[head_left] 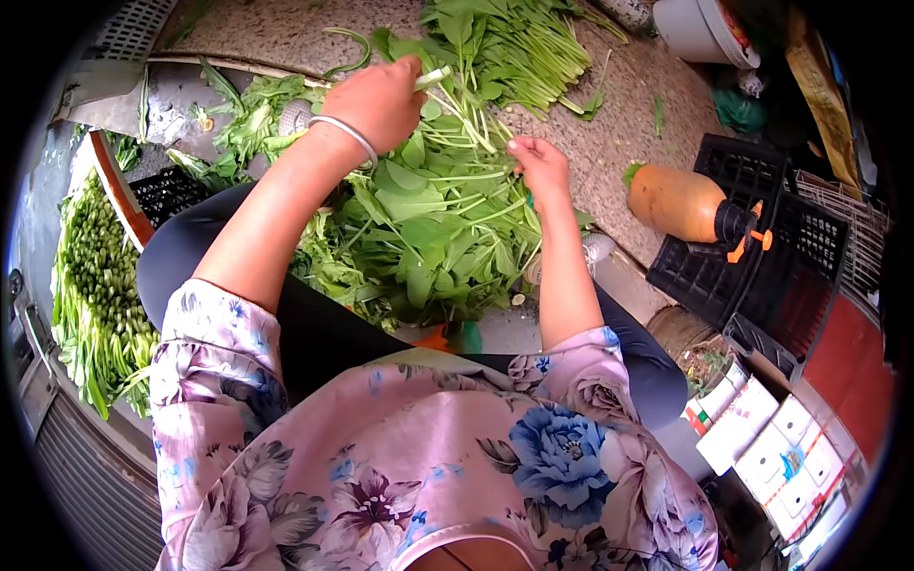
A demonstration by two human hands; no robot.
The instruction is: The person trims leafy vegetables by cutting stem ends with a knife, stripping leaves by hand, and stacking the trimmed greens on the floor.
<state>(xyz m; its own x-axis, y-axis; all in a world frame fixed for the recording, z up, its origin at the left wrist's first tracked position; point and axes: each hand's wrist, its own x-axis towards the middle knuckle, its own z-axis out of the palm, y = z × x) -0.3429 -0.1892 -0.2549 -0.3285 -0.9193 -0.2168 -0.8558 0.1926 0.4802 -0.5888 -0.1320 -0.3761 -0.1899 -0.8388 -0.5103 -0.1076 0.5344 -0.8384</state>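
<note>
My left hand (379,103), a bangle at its wrist, is closed around a pale green stem whose cut end (434,79) sticks out past the fingers. Lower and to the right, my right hand (543,169) has thumb and finger pinched at the tip of a leafy green stalk (487,143). Between the forearms lies a heap of broad-leaved greens (428,224), above my lap. Beyond both hands, a bunch of greens (519,62) rests on the speckled stone slab (638,143), stems toward the right.
An orange spray bottle (678,203) lies by black plastic crates (709,262) on the right. A white bucket (700,33) stands at the upper right, white boxes (790,457) at the lower right. Stacked greens (100,285) fill the left side; loose leaves (262,114) lie near my left forearm.
</note>
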